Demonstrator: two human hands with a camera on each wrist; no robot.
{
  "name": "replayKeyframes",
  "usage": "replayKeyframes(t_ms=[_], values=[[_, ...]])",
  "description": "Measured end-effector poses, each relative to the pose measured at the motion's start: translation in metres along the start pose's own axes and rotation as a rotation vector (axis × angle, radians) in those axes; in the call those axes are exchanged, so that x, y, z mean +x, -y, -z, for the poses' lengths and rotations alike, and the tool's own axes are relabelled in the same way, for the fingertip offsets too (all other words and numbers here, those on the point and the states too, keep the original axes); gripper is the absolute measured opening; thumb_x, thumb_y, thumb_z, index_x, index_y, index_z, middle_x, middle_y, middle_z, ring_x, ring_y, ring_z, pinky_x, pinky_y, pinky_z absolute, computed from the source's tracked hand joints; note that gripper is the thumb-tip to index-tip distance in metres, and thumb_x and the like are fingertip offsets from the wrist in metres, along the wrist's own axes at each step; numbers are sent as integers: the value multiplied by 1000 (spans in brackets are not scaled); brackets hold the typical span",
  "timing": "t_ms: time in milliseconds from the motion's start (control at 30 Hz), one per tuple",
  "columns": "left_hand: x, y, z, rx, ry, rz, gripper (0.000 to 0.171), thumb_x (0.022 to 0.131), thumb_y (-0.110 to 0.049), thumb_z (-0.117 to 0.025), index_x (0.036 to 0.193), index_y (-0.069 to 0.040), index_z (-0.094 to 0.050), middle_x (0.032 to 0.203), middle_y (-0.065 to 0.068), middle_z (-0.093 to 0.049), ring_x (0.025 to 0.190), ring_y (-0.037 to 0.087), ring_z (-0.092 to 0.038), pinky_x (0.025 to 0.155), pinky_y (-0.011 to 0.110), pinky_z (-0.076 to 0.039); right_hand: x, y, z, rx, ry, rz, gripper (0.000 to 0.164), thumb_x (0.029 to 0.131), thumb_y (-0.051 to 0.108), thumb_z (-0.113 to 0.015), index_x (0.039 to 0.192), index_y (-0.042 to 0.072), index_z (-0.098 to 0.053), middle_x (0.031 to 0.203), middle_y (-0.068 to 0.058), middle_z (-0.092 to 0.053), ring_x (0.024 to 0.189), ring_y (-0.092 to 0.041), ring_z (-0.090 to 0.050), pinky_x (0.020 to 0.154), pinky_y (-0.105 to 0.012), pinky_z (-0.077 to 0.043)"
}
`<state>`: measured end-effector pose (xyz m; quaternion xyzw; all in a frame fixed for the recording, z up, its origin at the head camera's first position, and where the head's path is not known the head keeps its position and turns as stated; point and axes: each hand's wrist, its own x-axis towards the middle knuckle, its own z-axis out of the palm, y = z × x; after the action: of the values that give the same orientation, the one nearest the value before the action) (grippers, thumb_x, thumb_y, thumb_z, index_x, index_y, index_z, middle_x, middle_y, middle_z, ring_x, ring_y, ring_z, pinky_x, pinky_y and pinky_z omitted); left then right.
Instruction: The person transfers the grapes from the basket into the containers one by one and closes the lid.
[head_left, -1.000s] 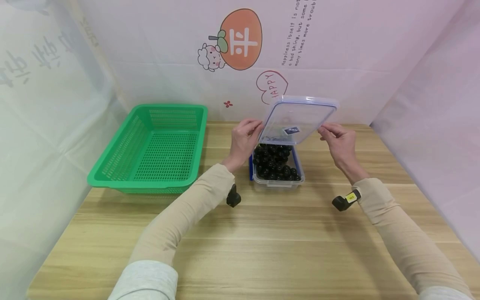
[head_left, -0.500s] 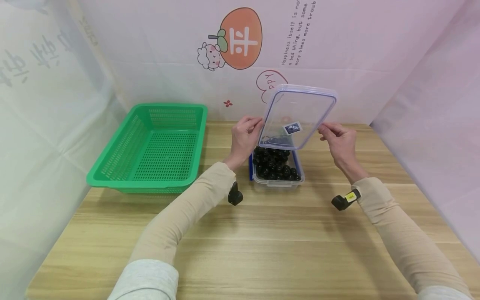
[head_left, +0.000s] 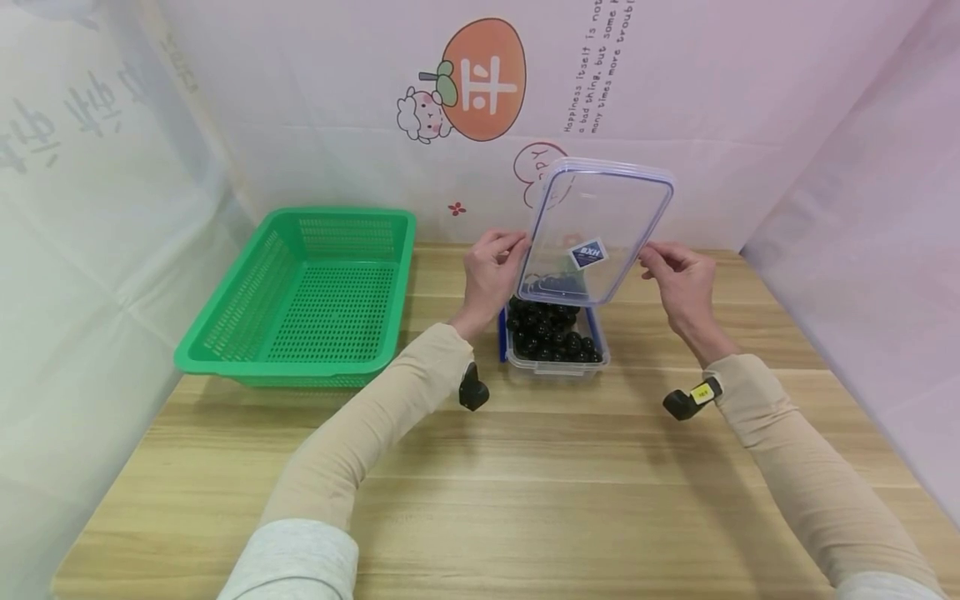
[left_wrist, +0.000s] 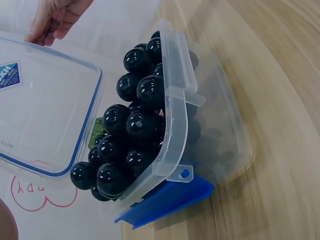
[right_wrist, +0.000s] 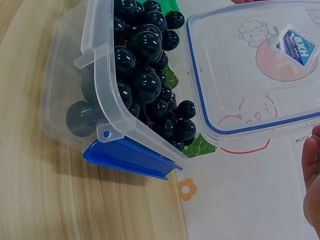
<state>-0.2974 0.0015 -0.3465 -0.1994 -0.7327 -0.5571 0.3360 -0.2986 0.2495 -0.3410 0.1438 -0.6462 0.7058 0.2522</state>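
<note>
A clear plastic lid (head_left: 600, 204) with a blue seal and a BXH sticker (head_left: 587, 254) is held tilted up, its lower edge over the back of a clear food container (head_left: 557, 368). My left hand (head_left: 489, 279) pinches the lid's left edge between thumb and fingers. On the opposite edge, my right hand (head_left: 684, 287) pinches it the same way. Black grapes (head_left: 551, 333) fill the container, some rising above its rim in the left wrist view. Blue latch flaps (left_wrist: 170, 200) hang outward at its sides. A green leaf (right_wrist: 202, 146) shows among the grapes in the right wrist view.
An empty green plastic basket (head_left: 402, 292) stands on the wooden table (head_left: 525, 500) left of the container. Behind the table hangs a printed white cloth (head_left: 337, 150), with more pale cloth along both sides.
The lid has tipped further upright, its far edge rising and its near edge dropping slightly over the grapes. Both hands keep their pinch and stay almost in place.
</note>
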Motion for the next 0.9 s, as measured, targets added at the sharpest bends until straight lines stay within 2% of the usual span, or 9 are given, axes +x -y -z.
replayKeyframes(t_ms=[233, 467, 700, 900], values=[[1, -3, -2, -18, -24, 34, 20, 88, -10, -66, 101, 5, -71, 96, 18, -68, 80, 25, -69, 69, 21, -56, 1, 1, -1, -10, -13, -2, 10, 82, -2, -69, 79, 7, -73, 69, 5, -69, 52, -4, -57, 50, -13, -46], [1, -2, -3, 2, -31, 26, 19, 88, -9, -65, 98, 6, -71, 95, 18, -69, 78, 25, -69, 68, 19, -56, 1, 0, 0, -15, -19, 1, 13, 83, -1, -68, 78, 10, -72, 68, 5, -69, 54, -3, -57, 49, -13, -46], [1, -1, -3, 12, -39, 23, 19, 88, -10, -65, 97, 5, -72, 94, 17, -70, 78, 24, -69, 67, 19, -56, 0, 0, 0, 18, -17, 0, 1, 82, 3, -71, 82, 2, -72, 68, 3, -69, 55, -4, -57, 49, -13, -46], [0, -3, -3, 0, -38, 32, 19, 88, -11, -65, 97, 5, -72, 94, 17, -70, 79, 25, -68, 67, 18, -55, 0, 2, -1, 28, -22, -18, 9, 83, -1, -68, 79, 7, -72, 67, 4, -68, 54, -5, -56, 49, -13, -47]])
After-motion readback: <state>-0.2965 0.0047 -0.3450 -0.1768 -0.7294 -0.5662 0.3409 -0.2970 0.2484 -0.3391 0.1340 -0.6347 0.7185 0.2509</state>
